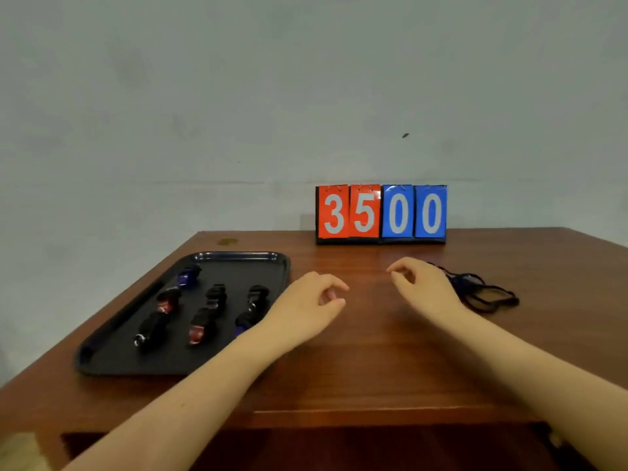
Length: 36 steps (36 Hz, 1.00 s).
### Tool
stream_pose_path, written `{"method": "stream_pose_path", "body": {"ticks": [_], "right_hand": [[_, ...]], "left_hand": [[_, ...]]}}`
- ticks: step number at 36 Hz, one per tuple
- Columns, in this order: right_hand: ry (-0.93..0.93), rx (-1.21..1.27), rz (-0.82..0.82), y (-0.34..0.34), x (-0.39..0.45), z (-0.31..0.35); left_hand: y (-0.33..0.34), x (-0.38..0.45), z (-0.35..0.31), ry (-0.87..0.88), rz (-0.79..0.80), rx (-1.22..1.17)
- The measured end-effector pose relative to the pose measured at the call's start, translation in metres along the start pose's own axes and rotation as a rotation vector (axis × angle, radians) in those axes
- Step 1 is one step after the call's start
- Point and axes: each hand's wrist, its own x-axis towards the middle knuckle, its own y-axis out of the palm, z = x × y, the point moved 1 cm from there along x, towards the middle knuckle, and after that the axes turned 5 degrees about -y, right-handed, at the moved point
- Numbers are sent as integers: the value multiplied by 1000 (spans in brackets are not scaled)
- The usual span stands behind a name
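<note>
Both forearms [204,385] are stretched over the desk [373,375], with the left grip [306,305] held just right of the black tray [238,255], fingers loosely curled round nothing. Farther right of the tray the right grip [424,287] is likewise held loose and empty, and the black cords [486,294] are seen just beyond, farthest from the tray. Small black, red and blue pieces [212,297] are laid in rows on the tray.

A staged recording set-up in a plain room — bare grey wall [238,96] behind a brown wooden worktop [373,368], a flip number board [381,214] reading 3500 at one o'clock, a black tray [102,363] of small pieces [198,326] at ten o'clock.
</note>
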Motion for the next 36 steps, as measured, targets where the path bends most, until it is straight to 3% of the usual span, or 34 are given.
{"method": "stream_pose_path", "body": {"ticks": [6, 9, 15, 18, 27, 30, 36], "right_hand": [[-92, -385, -63, -43, -9, -88], [23, -354, -104, -51, -4, -113], [-11, -387, 108, -37, 9, -118], [-10, -335, 131, -33, 10, -118], [-64, -307, 125, -36, 11, -123], [-83, -307, 94, -35, 12, -126], [-146, -257, 36, -38, 9, -122]], "left_hand": [[54, 37, -36, -37, 71, 13], [76, 60, -42, -77, 71, 1], [105, 101, -42, -162, -10, 3], [116, 120, -46, -189, -52, 32], [146, 151, -65, -80, 2, 326], [138, 149, -63, -39, 140, 214], [100, 119, -49, -162, 270, -328]]}}
